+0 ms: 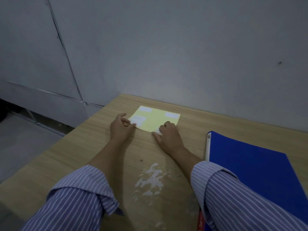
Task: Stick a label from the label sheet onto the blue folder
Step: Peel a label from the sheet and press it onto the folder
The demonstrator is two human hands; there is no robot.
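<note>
Blue folder [260,167] lies flat on the wooden worktop [80,147] at my right, its white spine edge turned toward the middle, and my right sleeve [233,197] crosses over its near corner. Well apart from it, farther back near the wall, sits the yellow label sheet [155,121], flat on the worktop with several white labels on it. A patch of white scuffing [151,179] marks the wood between my forearms. My left hand [120,128] is at the sheet's near left corner, and its grip is narrow: thumb and fingertips pinch the edge of a white label [138,120] there. My right hand [168,135] rests palm down on the sheet's near right corner, fingers curled over another white label; whether that grip holds the label or only presses on it, I cannot tell.
</note>
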